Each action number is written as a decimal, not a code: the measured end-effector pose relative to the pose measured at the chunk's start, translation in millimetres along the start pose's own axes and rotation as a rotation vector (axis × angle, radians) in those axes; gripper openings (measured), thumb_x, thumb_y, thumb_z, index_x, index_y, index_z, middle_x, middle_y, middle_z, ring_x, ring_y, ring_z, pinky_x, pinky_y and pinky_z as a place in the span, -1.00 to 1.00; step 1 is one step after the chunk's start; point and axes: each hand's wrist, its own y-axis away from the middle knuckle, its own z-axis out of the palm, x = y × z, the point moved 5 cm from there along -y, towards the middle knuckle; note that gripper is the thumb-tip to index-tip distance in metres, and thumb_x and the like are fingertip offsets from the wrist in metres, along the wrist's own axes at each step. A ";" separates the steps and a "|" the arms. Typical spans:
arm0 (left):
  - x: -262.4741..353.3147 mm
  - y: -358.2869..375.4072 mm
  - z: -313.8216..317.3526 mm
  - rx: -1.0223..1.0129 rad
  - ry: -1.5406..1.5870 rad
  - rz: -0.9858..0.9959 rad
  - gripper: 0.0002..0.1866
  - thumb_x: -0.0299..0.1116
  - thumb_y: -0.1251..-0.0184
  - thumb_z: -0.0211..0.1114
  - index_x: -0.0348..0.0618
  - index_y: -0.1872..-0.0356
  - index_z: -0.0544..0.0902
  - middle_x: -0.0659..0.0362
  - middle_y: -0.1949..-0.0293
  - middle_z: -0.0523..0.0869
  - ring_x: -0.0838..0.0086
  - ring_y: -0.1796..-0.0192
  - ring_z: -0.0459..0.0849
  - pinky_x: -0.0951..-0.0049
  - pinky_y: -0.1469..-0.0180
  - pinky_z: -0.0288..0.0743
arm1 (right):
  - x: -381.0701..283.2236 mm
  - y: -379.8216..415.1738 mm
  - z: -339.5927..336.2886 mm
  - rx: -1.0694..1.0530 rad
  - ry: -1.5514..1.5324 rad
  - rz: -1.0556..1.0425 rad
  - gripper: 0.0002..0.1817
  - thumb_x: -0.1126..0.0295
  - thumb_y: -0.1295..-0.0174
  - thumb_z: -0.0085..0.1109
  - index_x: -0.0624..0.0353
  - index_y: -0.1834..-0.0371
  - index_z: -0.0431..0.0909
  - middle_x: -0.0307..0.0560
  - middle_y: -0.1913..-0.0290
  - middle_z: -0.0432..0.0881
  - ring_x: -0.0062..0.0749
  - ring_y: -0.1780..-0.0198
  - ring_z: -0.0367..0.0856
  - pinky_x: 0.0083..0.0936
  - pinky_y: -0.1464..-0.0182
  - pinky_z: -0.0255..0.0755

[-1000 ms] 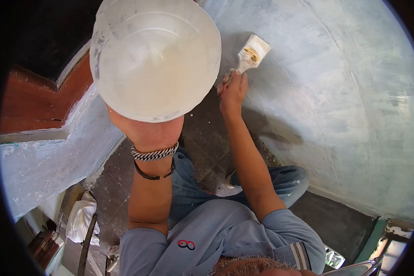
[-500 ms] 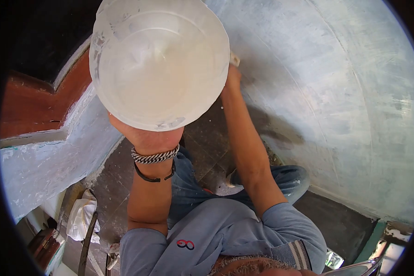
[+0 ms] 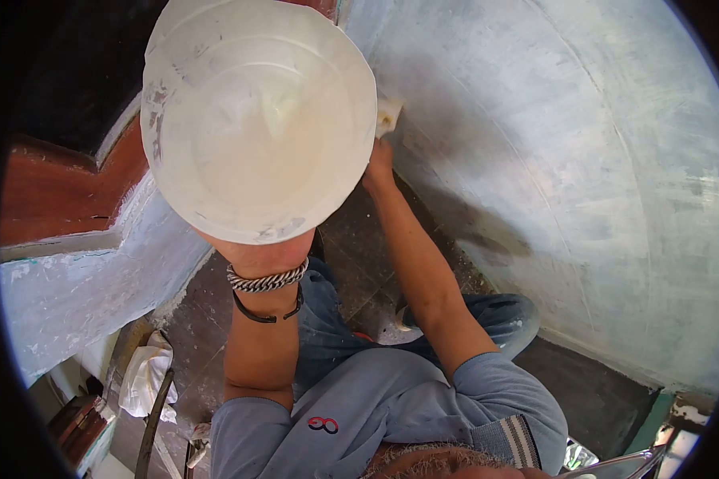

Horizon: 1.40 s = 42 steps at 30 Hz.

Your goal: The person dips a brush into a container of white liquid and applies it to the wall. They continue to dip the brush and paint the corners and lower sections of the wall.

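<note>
My left hand [image 3: 257,252] grips a white plastic bowl [image 3: 257,120] from below and holds it high, close to the camera; pale whitish liquid lies inside. A metal chain bracelet and a dark band circle that wrist. My right hand [image 3: 378,166] reaches out to the pale blue-white painted wall [image 3: 567,160] and holds a paintbrush [image 3: 388,114]. Only the brush's whitish head shows past the bowl's rim; its handle is hidden by the bowl and my fingers.
A dark tiled floor [image 3: 367,239] lies below, beside my blue-trousered knee [image 3: 495,315]. On the left, a painted ledge [image 3: 80,279] runs under a red-brown surface [image 3: 48,191]. A white rag [image 3: 140,379] and a dark rod [image 3: 153,415] sit at lower left.
My right hand has swept the brush leftward along the wall, so it now sits partly behind the bowl. The bowl has shifted slightly to the left.
</note>
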 end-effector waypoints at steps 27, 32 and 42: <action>-17.3 -3.5 25.4 -0.548 0.061 -0.087 -0.32 0.01 -0.27 0.22 -0.04 -0.35 0.27 -0.05 -0.31 0.33 0.02 -0.40 0.19 0.09 -0.19 0.44 | -55.3 -27.3 43.4 0.052 -0.264 0.313 -0.82 0.32 -0.35 -0.15 0.07 0.43 0.31 -0.24 0.59 0.35 -0.57 0.71 0.21 -0.57 0.70 0.07; -12.8 -3.0 23.4 -0.565 0.050 -0.075 -0.31 0.02 -0.27 0.21 -0.03 -0.35 0.26 -0.06 -0.33 0.29 0.02 -0.40 0.19 0.09 -0.21 0.43 | -104.7 0.7 68.0 -0.194 -0.512 0.062 -0.86 0.31 -0.39 -0.17 0.10 0.29 0.30 -0.25 0.56 0.35 -0.60 0.70 0.20 -0.59 0.69 0.10; -16.6 3.6 19.2 -0.319 -0.050 -0.122 -0.27 -0.06 -0.27 0.21 -0.15 -0.38 0.17 -0.04 -0.29 0.27 0.10 -0.41 0.16 0.12 -0.23 0.44 | -22.2 10.0 -8.9 0.047 -0.001 -0.084 -0.77 0.23 -0.45 -0.21 0.14 0.29 0.27 -0.26 0.57 0.32 -0.62 0.70 0.23 -0.64 0.73 0.15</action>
